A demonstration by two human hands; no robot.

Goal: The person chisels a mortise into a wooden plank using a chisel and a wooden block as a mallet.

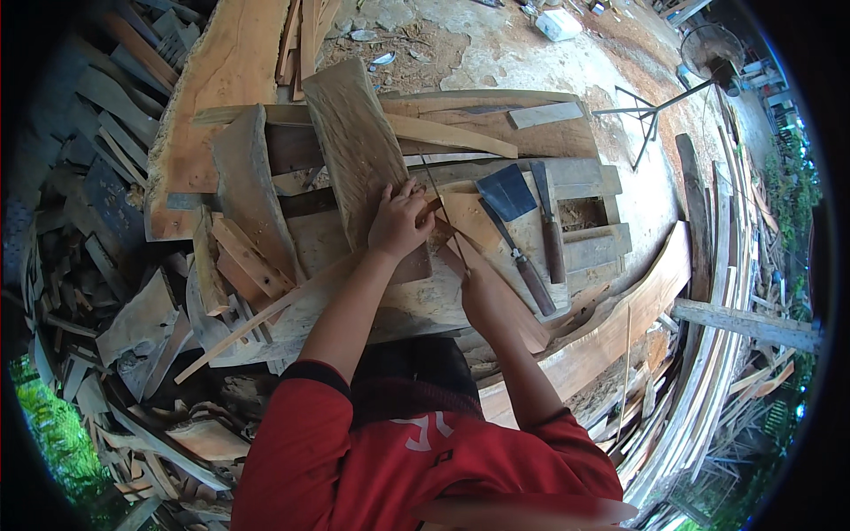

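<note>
My left hand is closed on a small dark wood piece, resting over a weathered plank on the rough wooden bench. My right hand grips the near end of a long, thin dark tool, a narrow saw or file, which crosses the piece beside my left fingers. A reddish board lies under my right hand. To the right, a broad black-bladed cleaver with a wooden handle and a narrower blade tool lie on the bench, near a pale wood block.
Offcuts are heaped at left. Long boards lie behind and left of the bench; a wavy plank and stacked timber run along the right. A metal stand and white jug are on the ground beyond.
</note>
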